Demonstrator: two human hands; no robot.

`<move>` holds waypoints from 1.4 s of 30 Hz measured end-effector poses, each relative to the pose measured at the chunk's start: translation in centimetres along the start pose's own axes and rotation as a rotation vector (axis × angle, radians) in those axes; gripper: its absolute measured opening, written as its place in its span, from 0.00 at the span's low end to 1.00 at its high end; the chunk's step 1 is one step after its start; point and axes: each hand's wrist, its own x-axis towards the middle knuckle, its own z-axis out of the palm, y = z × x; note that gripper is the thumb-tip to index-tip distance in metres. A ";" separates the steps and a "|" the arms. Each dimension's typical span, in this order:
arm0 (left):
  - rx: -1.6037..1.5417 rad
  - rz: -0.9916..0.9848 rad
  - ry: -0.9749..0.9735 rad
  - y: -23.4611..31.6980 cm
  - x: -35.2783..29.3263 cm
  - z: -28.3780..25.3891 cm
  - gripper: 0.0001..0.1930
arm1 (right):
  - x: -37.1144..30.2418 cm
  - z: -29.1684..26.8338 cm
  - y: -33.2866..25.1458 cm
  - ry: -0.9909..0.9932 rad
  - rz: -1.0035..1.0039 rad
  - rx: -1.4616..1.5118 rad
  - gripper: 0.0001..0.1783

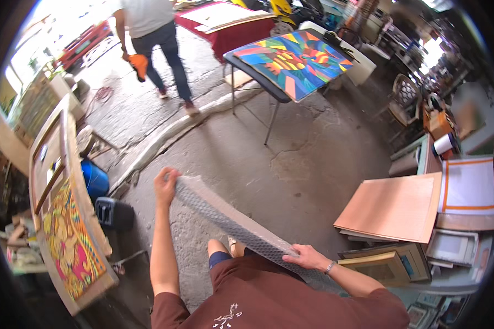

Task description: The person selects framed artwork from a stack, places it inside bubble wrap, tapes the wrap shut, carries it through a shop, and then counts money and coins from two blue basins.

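Observation:
A long strip of clear bubble wrap (230, 220) stretches slantwise in front of my body, folded or rolled lengthwise. Its far left end is pinched in my left hand (166, 186), with that arm reaching forward. Nearer my waist, on the right, my right hand (307, 257) grips the wrap along its upper edge, thumb on top. Past that hand the wrap runs on to the right, partly hidden behind my forearm and shirt.
Ahead stands a dark folding table (280, 94) bearing a colourful geometric painting (296, 61). A person (153, 38) walks away, carrying something orange. Boards (392, 205) and picture frames (387, 267) lean at right. A wooden panel (71, 241), blue bucket (95, 178) and black box (114, 213) stand left.

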 end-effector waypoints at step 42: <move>0.358 -0.273 -0.090 18.7 16.5 74.4 0.42 | 38.6 -92.1 34.5 -0.332 -0.317 -0.549 0.47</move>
